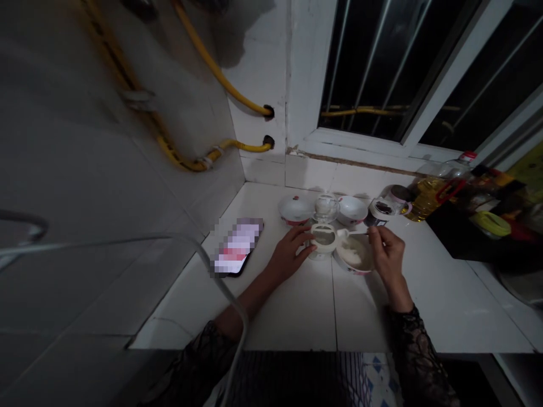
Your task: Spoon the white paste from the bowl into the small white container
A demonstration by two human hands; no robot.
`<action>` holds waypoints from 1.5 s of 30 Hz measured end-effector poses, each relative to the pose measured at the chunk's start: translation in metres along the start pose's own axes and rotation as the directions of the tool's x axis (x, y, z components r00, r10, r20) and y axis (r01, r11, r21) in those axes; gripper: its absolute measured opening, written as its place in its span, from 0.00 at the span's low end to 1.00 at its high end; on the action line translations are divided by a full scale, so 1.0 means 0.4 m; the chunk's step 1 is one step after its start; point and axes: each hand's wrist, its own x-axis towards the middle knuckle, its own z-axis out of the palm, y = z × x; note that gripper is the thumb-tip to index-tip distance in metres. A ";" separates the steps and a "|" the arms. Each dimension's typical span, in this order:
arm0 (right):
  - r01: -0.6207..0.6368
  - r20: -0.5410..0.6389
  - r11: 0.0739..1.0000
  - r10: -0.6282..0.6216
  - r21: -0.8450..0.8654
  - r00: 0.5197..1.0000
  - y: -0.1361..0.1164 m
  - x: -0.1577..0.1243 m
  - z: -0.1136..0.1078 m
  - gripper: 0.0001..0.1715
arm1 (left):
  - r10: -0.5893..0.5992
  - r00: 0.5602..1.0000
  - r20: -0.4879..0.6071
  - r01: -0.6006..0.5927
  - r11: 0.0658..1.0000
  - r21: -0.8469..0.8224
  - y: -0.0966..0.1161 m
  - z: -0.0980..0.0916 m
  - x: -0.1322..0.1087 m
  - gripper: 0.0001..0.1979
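My left hand has its fingers and thumb round the side of a small jar with a pale round rim, which stands on the white tiled counter. In my right hand a small white spoon is pinched by its handle. The spoon's head points left, above a bowl and close to the jar's rim. White powder lies inside that bowl. Whether the spoon carries any powder is too small to make out.
Behind stand a white bowl, a clear glass jar and another bowl. A lit phone lies left. Seasoning jars and an oil bottle stand right. A grey cable crosses in front; yellow pipes run along the wall.
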 end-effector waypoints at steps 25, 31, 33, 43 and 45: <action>-0.603 0.095 0.789 0.596 0.119 0.797 0.103 0.019 -0.017 0.18 | -0.012 1.000 -0.017 0.012 1.000 -0.004 0.000 0.002 -0.001 0.08; -0.609 0.075 0.782 0.605 0.135 0.793 0.103 0.016 -0.019 0.18 | 0.006 1.000 -0.012 -0.006 1.000 -0.010 -0.002 0.003 -0.001 0.08; -0.619 0.070 0.772 0.616 0.141 0.784 0.108 0.015 -0.019 0.18 | 0.011 1.000 -0.014 -0.011 1.000 -0.010 -0.001 0.002 0.000 0.08; -0.554 0.066 0.771 0.564 0.313 0.823 0.058 0.023 0.021 0.24 | 0.008 1.000 -0.022 -0.009 1.000 -0.002 0.006 0.002 0.004 0.08; -0.452 0.034 0.843 0.463 0.291 0.886 0.025 0.012 0.042 0.26 | 0.008 1.000 -0.026 -0.008 1.000 -0.010 0.004 0.002 0.004 0.08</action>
